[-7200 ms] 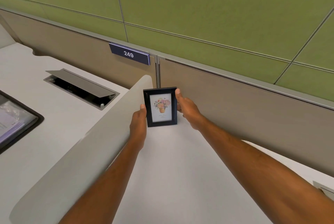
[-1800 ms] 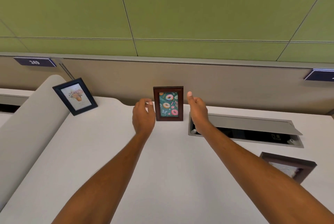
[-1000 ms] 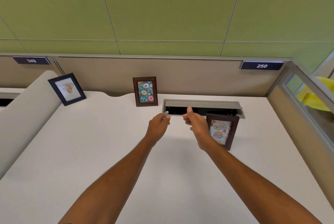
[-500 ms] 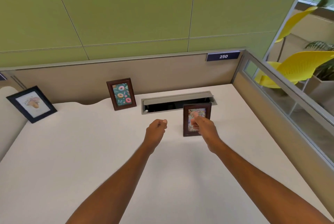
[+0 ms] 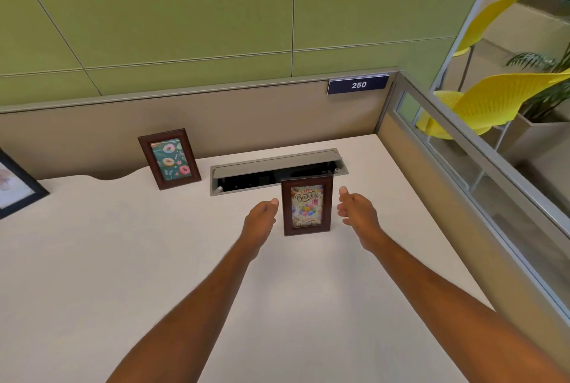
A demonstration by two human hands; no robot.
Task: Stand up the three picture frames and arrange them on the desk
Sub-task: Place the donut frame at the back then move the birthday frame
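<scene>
- Brown-framed birthday picture (image 5: 307, 204): standing upright on the white desk (image 5: 123, 259), just in front of the open cable tray (image 5: 277, 171), its printed face turning toward the person.
- Left hand (image 5: 260, 218): sitting just beside the frame's left edge, fingers loosely curled, thumb tip near the wood; whether it is touching the frame cannot be told, and it is gripping nothing.
- Right hand (image 5: 356, 213): hovering apart from the frame's right edge, fingers spread and relaxed, pinching nothing.
- Doughnut-print frame (image 5: 169, 158): standing in brown wood near the beige partition (image 5: 246, 117), left of the tray, leaning back slightly.
- Black frame (image 5: 17, 186): standing at the far left, partly cut off by the picture edge.
- Step in hand, as a judgement: all 3 frames appearing to be upright, so the person is likely finishing the placing of frame 3 and checking that it balances unsupported.
- Next move, as a judgement: calling for a gentle 2-handed nudge if frame 3 is meant to line up with the other 2 nearer the partition, while keeping its rear stand clear of the tray opening, where it could drop in and topple.
</scene>
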